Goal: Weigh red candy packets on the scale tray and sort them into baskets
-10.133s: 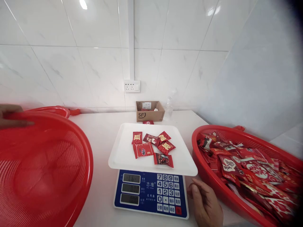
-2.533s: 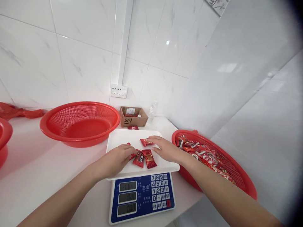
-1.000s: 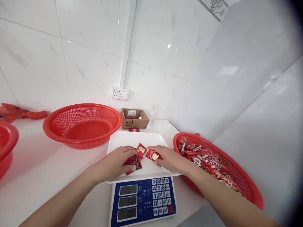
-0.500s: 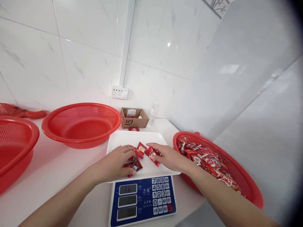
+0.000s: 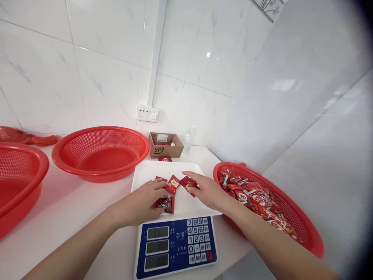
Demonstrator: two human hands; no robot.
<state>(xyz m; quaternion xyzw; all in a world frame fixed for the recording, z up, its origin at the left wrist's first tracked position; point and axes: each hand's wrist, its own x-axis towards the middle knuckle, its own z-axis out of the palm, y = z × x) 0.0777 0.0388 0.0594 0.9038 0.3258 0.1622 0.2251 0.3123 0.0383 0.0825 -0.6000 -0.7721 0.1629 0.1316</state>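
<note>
On the white scale tray (image 5: 182,208) lie several small red wrapped packets. My left hand (image 5: 141,204) is over the tray's left side, its fingers bent and apart. Between its fingertips and thumb lies a dark red packet (image 5: 168,204), partly covered. One packet (image 5: 161,179) shows just past its fingers, and a red packet with a gold print (image 5: 174,184) lies between the hands. Opposite, my right hand (image 5: 208,190) has its thumb on another red packet (image 5: 187,182), with the index finger stretched along the far side. The blue scale panel (image 5: 179,252) is in front.
At right a red basket (image 5: 313,243) holds many red packets. Two more red baskets (image 5: 100,171) (image 5: 23,198) stand at left. Behind the tray are a cardboard box (image 5: 166,151), a clear plastic bottle (image 5: 189,138) and another red packet (image 5: 165,159). Red bags (image 5: 26,138) lie by the wall.
The dark packet by my left hand has turned, and the left thumb has drawn back slightly. The packet at my right hand has shifted a little away from me and turned.
</note>
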